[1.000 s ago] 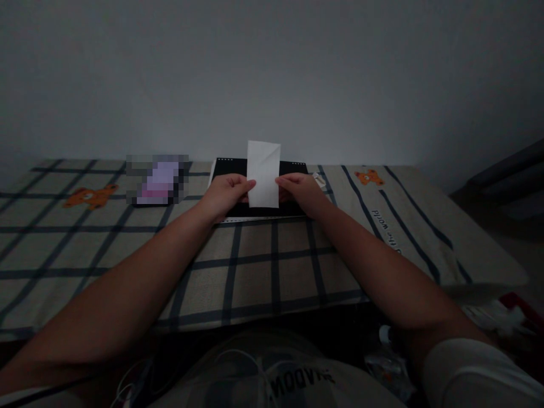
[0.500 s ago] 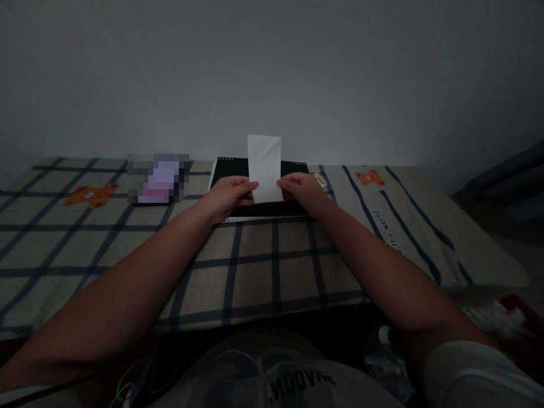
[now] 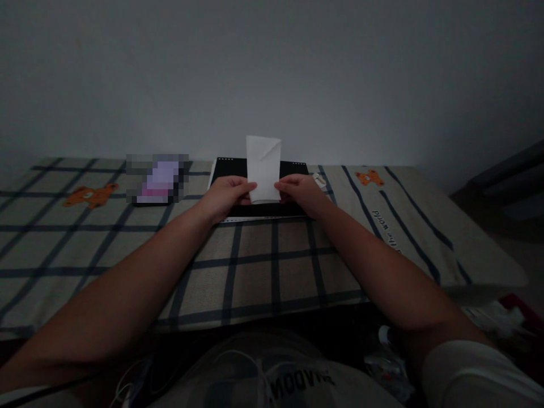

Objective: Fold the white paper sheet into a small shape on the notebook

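Observation:
A white folded sheet of paper (image 3: 264, 167) is held upright between both hands, with a slanted fold line near its top right corner. My left hand (image 3: 230, 194) pinches its lower left edge, thumb in front and fingers behind. On the lower right edge, my right hand (image 3: 298, 190) grips it in the same way. Behind and below the paper lies a black notebook (image 3: 229, 168) with small holes along its far edge. White page edges show beneath the cover. Hands and paper hide part of the notebook.
A checked cloth (image 3: 255, 277) covers the table, which stands against a grey wall (image 3: 272, 68). To the left lies a phone (image 3: 159, 181) with its screen lit and blurred. A small white object (image 3: 319, 181) sits beyond my right hand. A plastic bottle (image 3: 385, 337) stands below the table edge.
The paper's lower edge has tilted slightly and the sheet has shifted a touch to the left. Both hands keep their hold on it.

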Demonstrator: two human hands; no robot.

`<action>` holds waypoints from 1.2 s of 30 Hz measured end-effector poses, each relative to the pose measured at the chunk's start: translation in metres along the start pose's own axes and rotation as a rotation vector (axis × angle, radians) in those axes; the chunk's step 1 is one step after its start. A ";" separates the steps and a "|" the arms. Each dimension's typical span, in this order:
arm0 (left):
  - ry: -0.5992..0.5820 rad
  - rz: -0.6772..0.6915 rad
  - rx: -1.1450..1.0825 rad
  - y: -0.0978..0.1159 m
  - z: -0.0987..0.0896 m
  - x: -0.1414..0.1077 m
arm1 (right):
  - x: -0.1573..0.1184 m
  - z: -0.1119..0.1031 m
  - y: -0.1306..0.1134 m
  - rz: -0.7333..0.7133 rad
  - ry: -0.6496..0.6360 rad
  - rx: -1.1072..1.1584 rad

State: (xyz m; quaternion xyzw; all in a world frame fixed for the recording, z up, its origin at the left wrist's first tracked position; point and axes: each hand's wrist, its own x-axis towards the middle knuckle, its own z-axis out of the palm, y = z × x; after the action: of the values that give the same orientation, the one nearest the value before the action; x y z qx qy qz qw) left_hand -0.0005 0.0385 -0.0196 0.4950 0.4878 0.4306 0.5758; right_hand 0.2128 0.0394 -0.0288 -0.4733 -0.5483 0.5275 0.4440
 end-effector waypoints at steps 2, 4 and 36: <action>-0.039 -0.040 -0.016 0.002 0.001 -0.001 | 0.002 -0.002 0.002 -0.023 0.034 -0.022; -0.058 -0.070 -0.019 0.004 0.003 -0.003 | 0.003 -0.003 0.004 -0.038 0.048 -0.039; -0.119 -0.062 0.109 0.006 -0.003 0.001 | -0.004 0.003 -0.008 0.139 -0.019 0.041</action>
State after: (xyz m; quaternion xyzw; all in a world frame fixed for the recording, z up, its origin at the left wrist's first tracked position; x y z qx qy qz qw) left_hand -0.0038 0.0408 -0.0135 0.5350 0.4906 0.3554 0.5889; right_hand 0.2099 0.0348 -0.0209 -0.4960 -0.5073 0.5728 0.4106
